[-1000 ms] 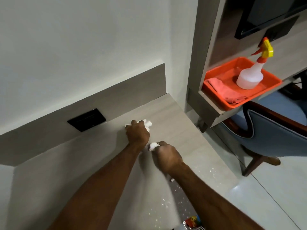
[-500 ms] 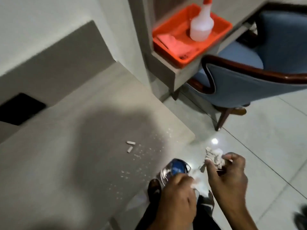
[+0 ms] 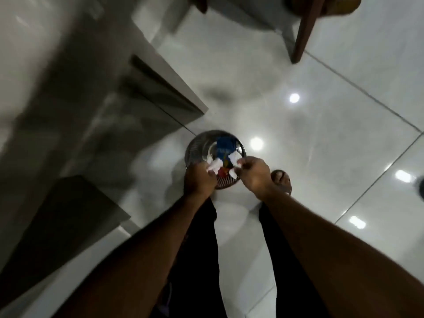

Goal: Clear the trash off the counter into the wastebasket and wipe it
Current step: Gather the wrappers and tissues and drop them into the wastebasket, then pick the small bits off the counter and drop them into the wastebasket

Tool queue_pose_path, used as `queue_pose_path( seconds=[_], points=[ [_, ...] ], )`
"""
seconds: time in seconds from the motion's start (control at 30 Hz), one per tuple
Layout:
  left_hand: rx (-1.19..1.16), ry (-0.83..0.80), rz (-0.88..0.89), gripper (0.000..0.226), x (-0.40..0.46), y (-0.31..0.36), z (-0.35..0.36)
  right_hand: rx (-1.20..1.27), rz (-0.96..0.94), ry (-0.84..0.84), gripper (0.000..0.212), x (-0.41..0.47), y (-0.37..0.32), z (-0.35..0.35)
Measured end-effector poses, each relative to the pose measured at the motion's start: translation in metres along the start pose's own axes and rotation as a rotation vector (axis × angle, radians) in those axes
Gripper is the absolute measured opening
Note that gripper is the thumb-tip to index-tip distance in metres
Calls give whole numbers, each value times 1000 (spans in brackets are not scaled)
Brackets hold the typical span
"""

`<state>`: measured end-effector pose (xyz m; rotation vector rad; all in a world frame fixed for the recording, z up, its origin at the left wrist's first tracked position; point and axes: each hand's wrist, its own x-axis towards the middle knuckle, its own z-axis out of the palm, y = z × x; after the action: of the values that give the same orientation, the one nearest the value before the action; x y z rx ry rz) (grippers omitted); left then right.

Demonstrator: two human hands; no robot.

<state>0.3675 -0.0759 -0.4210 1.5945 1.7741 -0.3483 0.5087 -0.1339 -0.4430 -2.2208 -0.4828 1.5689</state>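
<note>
A round metal wastebasket stands on the floor below me, with blue and red wrappers inside. Both my hands hover over its near rim. My left hand is closed on a crumpled white tissue. My right hand pinches another white tissue scrap over the basket opening. The counter fills the left of the view, blurred by motion; its top surface cannot be made out clearly.
The counter's corner juts toward the wastebasket. A wooden chair leg stands at the upper right on the glossy white tiled floor. My sandalled foot rests just right of the basket.
My view has swung down from the counter to the floor. Both hands carried the white tissues off the counter and now hold them over the wastebasket.
</note>
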Motion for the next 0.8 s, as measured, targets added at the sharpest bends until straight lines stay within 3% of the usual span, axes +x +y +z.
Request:
queue_pose_path(
  seconds=[0.17,0.3,0.37,0.47,0.7,0.8],
  points=[
    [-65,-122,-53,28,42,-11,31,180,104,-90,39,37,10,28],
    [-86,-180,-31,37,51,-7,29,360,122,-113,30,38,3,24],
    [-95,-107,-19,34,46,5,13,471,182,-4,21,31,-6,15],
    [-99,26,46,33,17,35,-25,345,109,180,12,1,-20,-5],
    [-255,271,561,14,-134,134,-173,394,-238,351,13,-158,-134,-81],
    [-283,426,689,15,-181,145,-246,438,-393,385,8,-222,-197,-99]
  ],
)
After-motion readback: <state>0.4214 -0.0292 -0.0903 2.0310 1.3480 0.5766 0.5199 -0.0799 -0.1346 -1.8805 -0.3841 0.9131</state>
